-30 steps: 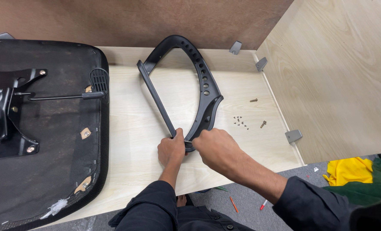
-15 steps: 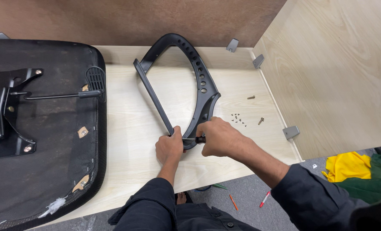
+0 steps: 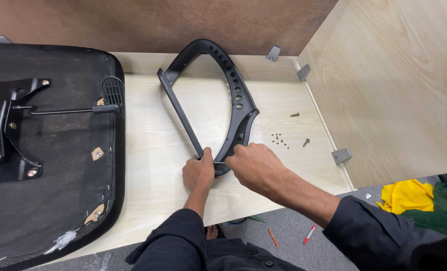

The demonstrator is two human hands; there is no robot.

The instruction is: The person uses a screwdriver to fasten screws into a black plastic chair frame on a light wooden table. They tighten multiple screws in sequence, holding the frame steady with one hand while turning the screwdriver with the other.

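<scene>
At centre frame, on a pale wooden worktable (image 3: 148,165), a black plastic chair armrest frame, a curved loop with a row of round holes along its right limb (image 3: 236,98), lies flat with its narrow end toward the person. It looks rigid and fairly light, a moulded part that would not flex much; its smooth curve seems slippery, so the straight bar and the narrow lower corner appear to be the surest places to grip. Left hand (image 3: 198,173), fingers curled and clamped on that lower corner, pins the frame down, forearm running straight up from the bottom of the frame. Right hand (image 3: 253,165) reaches in from lower right, wrist bent, fingers closed around a thin metal tool (image 3: 219,163) pointed at the same corner. Small dark screws (image 3: 280,139) lie scattered at right; an upturned black office chair seat with metal base plate (image 3: 42,150) fills the left.
</scene>
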